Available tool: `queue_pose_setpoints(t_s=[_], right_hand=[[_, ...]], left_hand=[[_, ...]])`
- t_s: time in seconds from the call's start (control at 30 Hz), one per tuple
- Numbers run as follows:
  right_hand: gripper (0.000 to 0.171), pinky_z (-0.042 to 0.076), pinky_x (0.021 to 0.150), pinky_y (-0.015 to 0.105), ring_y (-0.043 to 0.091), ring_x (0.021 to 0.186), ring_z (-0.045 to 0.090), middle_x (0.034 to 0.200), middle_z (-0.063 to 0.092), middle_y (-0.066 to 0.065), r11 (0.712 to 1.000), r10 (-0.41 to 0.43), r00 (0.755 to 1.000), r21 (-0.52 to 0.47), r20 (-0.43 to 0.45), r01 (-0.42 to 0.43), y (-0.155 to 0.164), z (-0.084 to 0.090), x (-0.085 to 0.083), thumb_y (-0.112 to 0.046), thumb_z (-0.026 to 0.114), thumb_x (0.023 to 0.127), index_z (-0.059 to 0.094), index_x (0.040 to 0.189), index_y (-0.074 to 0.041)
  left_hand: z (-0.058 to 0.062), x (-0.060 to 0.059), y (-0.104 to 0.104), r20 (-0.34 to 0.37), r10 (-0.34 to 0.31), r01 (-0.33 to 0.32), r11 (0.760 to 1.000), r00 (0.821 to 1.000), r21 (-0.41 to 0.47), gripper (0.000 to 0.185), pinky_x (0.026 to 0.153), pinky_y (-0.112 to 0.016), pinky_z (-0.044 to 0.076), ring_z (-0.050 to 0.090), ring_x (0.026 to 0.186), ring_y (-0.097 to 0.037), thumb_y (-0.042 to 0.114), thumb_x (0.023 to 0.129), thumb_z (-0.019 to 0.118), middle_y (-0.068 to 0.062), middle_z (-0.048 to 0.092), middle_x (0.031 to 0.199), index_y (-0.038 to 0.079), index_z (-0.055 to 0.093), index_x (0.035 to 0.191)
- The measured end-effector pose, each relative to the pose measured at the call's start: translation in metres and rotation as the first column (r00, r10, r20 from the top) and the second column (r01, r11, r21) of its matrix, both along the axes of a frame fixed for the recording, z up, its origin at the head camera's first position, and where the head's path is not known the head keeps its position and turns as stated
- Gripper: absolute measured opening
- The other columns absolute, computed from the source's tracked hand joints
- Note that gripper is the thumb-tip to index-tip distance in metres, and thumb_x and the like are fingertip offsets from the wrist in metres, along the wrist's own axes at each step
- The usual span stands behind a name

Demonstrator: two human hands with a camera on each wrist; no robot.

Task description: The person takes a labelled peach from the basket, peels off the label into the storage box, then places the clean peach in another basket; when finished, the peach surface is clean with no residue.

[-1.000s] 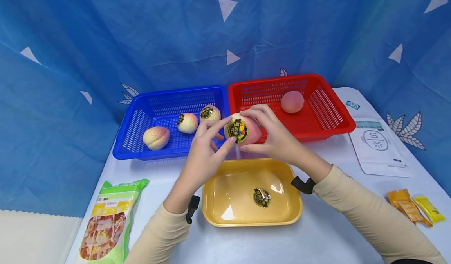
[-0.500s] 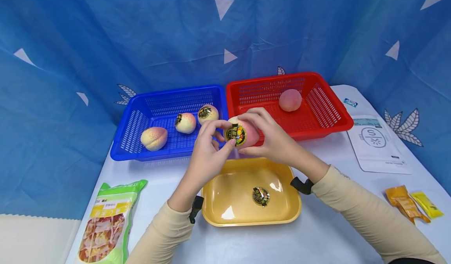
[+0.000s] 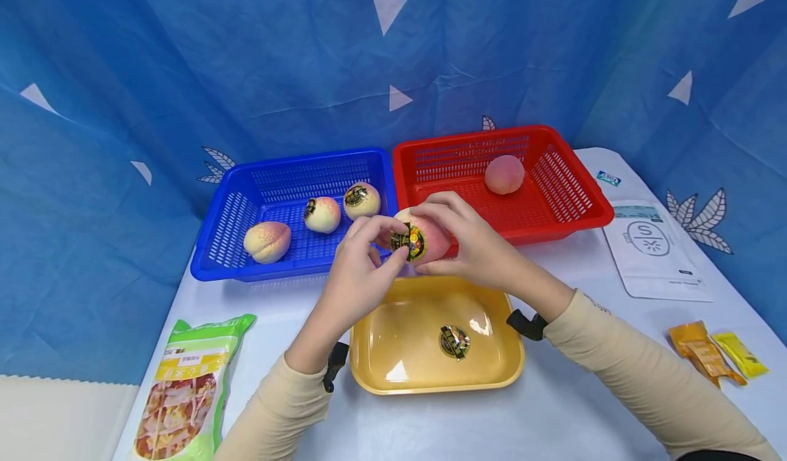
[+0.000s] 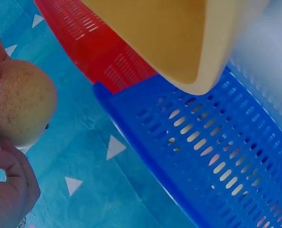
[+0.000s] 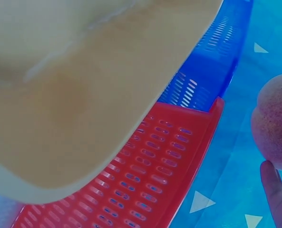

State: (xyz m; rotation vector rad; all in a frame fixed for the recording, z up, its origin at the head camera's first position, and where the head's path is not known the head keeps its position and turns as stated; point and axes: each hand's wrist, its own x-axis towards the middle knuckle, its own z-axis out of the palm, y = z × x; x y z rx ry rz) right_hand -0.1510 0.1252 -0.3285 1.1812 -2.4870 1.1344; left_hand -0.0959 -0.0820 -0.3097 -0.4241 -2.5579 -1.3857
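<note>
Above the back edge of the yellow tray (image 3: 438, 383), my right hand (image 3: 476, 253) grips a pink and cream peach (image 3: 436, 241) from its right side. A round black and gold sticker (image 3: 418, 242) faces me on that peach. Thumb and forefinger of my left hand (image 3: 356, 263) pinch the sticker's left edge, which looks bent up from the skin. The left wrist view shows the peach (image 4: 29, 102) with curled fingers (image 4: 12, 164) at a dark sticker edge. In the right wrist view, a fingertip touches the peach (image 5: 276, 121) from below.
A blue basket (image 3: 212, 259) at back left holds several peaches, some stickered. One plain peach (image 3: 505, 174) sits in the red basket (image 3: 593, 205). A loose sticker (image 3: 454, 342) lies in the tray. Packets (image 3: 707, 353) and a white pouch (image 3: 660, 253) lie right, a food bag (image 3: 181, 393) left.
The left thumb and forefinger have closed onto the sticker's left edge, and that edge now looks bent up. The peach has dropped slightly in view. The head view has shifted a little.
</note>
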Motion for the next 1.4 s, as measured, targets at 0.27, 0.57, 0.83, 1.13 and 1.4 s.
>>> queue_pose_setpoints(t_s=[0.27,0.57,0.83,1.13,1.4], right_hand=[[0.074,0.057,0.095,0.035,0.019,0.129,0.046,0.137,0.049,0.006,1.000,-0.001,1.000,0.021,-0.008,0.002,0.001,0.001,0.003,-0.023,0.090,0.072,0.056,0.137,-0.011],[0.075,0.055,0.098,0.037,0.019,0.129,0.046,0.136,0.050,0.006,0.999,-0.030,0.999,0.035,-0.038,0.032,0.007,0.000,0.004,-0.025,0.091,0.071,0.057,0.137,-0.013],[0.075,0.055,0.098,0.040,0.022,0.129,0.045,0.135,0.050,0.007,0.993,-0.053,0.995,0.097,-0.086,0.061,0.013,0.001,0.007,-0.024,0.091,0.070,0.057,0.137,-0.014],[0.076,0.056,0.097,0.044,0.026,0.129,0.045,0.137,0.049,0.009,0.976,-0.086,0.989,0.188,-0.118,0.108,0.024,0.001,0.007,-0.025,0.090,0.072,0.055,0.139,-0.015],[0.079,0.058,0.091,0.049,0.025,0.129,0.046,0.137,0.050,0.008,0.968,-0.195,0.976,0.143,-0.092,0.207,0.045,0.002,0.004,-0.021,0.092,0.068,0.055,0.137,-0.015]], left_hand=[[0.003,0.003,0.000,0.076,-0.017,0.016,1.000,0.997,0.019,0.017,0.061,-0.022,0.047,0.054,0.075,-0.016,0.009,0.091,0.068,-0.004,0.057,0.093,0.015,0.069,0.107],[0.005,0.004,0.002,0.120,-0.071,0.069,0.997,0.990,0.017,0.023,0.063,-0.023,0.053,0.060,0.077,-0.013,0.009,0.092,0.065,-0.002,0.063,0.091,0.016,0.066,0.113],[0.003,0.007,0.004,0.088,-0.079,0.078,0.997,0.993,0.016,0.024,0.062,-0.021,0.052,0.058,0.076,-0.013,0.006,0.091,0.064,-0.002,0.062,0.087,0.012,0.065,0.114],[0.000,0.015,0.007,0.042,-0.095,0.095,0.995,0.995,0.013,0.022,0.063,-0.020,0.052,0.058,0.074,-0.011,0.005,0.090,0.066,-0.001,0.063,0.086,0.010,0.067,0.112],[-0.007,0.024,-0.004,0.169,-0.148,0.164,0.983,0.974,-0.086,0.026,0.062,-0.023,0.048,0.060,0.080,-0.008,0.012,0.089,0.072,0.006,0.066,0.087,0.019,0.068,0.113]])
